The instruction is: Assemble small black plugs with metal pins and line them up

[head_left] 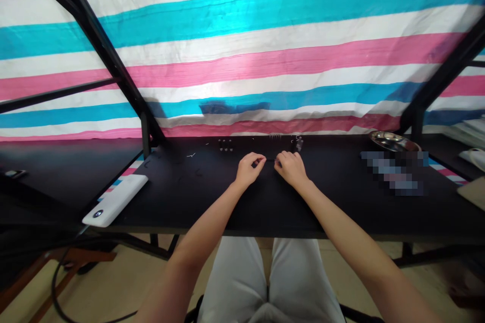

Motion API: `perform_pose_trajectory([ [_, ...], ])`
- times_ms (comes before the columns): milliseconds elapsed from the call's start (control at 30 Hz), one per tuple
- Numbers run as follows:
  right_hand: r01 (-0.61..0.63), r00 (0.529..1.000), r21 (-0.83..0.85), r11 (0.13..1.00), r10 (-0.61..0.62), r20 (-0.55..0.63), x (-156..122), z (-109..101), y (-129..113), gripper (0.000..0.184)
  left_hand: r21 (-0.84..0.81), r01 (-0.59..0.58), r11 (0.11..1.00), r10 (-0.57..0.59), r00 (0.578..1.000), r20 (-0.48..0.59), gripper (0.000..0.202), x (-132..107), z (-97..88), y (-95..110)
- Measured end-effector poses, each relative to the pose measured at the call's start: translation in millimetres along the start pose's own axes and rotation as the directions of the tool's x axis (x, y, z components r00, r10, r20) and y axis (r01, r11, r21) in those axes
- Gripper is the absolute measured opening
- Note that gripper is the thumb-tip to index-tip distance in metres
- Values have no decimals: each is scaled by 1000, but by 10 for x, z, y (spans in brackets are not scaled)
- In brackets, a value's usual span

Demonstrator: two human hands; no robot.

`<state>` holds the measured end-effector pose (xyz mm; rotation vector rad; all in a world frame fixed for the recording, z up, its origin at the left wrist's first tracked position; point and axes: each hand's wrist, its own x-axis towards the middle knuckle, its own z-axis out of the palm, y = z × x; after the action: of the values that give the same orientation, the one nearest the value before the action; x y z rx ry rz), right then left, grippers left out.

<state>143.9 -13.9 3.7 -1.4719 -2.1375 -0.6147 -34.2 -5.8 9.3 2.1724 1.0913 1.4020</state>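
Observation:
Over the middle of the black table (212, 202), my left hand (250, 169) is closed, thumb and fingertips pinched together. A short gap to its right is my right hand (291, 166), its fingers curled in and closed too. Something thin and dark seems to span the gap between the fingertips, but it blends into the tabletop and I cannot make out its kind. Just beyond my right hand lies a small dark cluster of parts (299, 144). Several small dark pieces with light ends (226, 145) are lined up in rows beyond my left hand.
A white power bank (115, 201) with a cable lies at the table's left edge. A shiny metal dish (394, 141) and a blurred-out item (394, 174) are at the right. White scraps (191, 155) dot the tabletop. Striped sheeting (265, 65) hangs behind, between black frame posts (94, 25).

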Motion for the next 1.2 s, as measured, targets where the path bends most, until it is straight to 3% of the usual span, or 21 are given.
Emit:
perform_pose_trajectory([
  [500, 47, 997, 84, 995, -43, -57, 0, -28, 2, 23, -75, 63, 995, -65, 998, -25, 16, 15, 12, -28],
  [1000, 82, 995, 120, 989, -75, -63, -4, -53, -4, 23, -136, 123, 983, -119, 992, 38, 15, 10, 21, -27],
  [1200, 82, 985, 170, 982, -54, -164, 4, -41, -52, 22, -275, 228, 934, -225, 973, 43, 32, 15, 70, -40],
])
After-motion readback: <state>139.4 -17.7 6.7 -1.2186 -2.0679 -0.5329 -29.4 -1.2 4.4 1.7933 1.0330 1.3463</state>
